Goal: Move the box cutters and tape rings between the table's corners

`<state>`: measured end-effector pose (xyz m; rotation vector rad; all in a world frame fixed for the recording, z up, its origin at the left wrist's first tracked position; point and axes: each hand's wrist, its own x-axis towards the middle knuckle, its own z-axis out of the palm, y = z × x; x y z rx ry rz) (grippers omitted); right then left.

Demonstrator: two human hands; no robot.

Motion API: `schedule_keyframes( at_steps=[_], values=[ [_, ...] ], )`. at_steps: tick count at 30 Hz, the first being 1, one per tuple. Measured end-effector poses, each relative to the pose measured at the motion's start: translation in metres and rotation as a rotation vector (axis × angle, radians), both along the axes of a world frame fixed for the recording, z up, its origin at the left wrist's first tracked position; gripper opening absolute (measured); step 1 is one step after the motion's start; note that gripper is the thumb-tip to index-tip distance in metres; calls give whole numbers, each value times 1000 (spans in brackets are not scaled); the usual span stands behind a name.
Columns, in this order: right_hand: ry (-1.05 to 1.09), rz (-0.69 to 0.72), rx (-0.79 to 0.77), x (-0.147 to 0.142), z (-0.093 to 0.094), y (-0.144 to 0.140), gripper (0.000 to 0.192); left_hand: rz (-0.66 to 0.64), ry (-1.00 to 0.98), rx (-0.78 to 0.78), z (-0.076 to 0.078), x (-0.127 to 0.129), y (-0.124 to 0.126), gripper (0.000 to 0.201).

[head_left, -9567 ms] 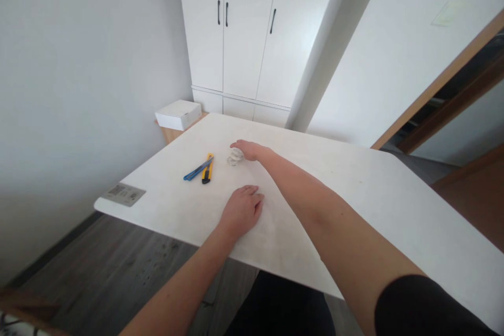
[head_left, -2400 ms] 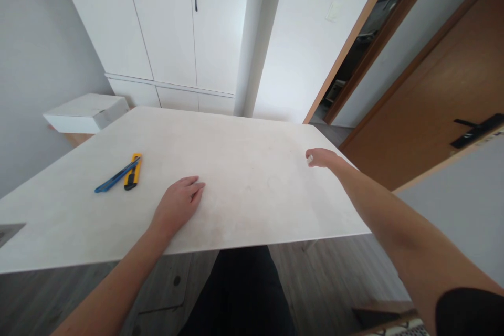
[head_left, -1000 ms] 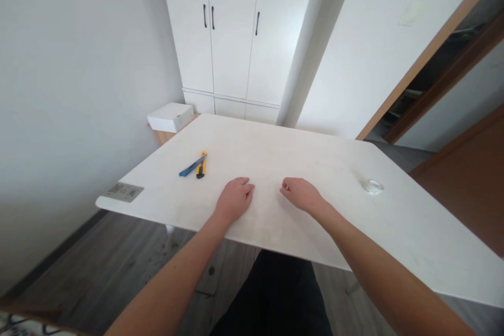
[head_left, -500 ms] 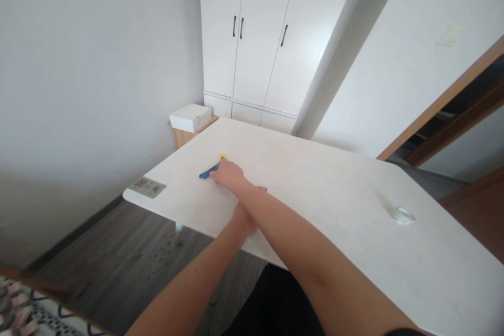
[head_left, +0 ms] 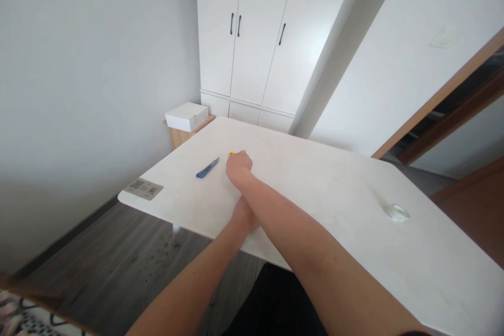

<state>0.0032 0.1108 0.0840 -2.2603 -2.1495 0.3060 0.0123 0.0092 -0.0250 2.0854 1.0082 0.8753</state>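
Note:
My right hand (head_left: 237,164) reaches across the white table (head_left: 315,189) and is closed around the yellow utility knife (head_left: 231,154), of which only the yellow tip shows past my fingers. A blue pen (head_left: 207,168) lies on the table just left of that hand. My left hand (head_left: 241,216) rests on the table near its front edge, mostly hidden under my right forearm. A roll of clear tape (head_left: 397,212) lies far to the right.
A grey label (head_left: 143,188) is stuck on the table's left corner. A white box (head_left: 186,115) sits on a small wooden stand beyond the table. White cupboards (head_left: 252,37) stand at the back; a doorway opens at the right.
My right hand has closed on the yellow knife and drawn it right, away from the blue pen, which stays put. Earlier that hand carried the tape to the table's right side and left it there.

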Motion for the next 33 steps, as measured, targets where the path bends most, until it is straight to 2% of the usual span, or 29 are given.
schedule_keyframes(
  at_steps=[3,6,9,12,15,17,19,21,24,30,33],
  values=[
    [17,-22,1,32,11,-10,34,52,158,160,17,-2,-1,32],
    [12,-30,28,88,14,-35,34,4,219,242,24,-5,0,29],
    [-52,-78,33,171,7,-75,33,65,324,375,19,-5,1,35],
    [-123,-126,-24,270,-1,-125,30,68,361,430,12,-4,4,40],
    [-184,-241,-85,366,-3,-178,32,69,380,464,10,-4,5,43],
    [-220,-327,-89,420,-1,-209,33,69,381,470,11,-4,5,43],
    [-239,-374,-78,462,1,-235,34,72,375,466,12,-4,5,44],
    [-238,-390,-69,491,2,-252,35,78,376,462,13,-4,4,44],
    [-202,-388,-60,515,-4,-264,36,92,394,467,13,-3,5,44],
    [-139,-371,-72,531,-29,-263,38,78,415,478,11,-5,7,47],
    [-130,-361,-58,535,-35,-263,40,78,428,482,10,-6,7,47]
  ],
)
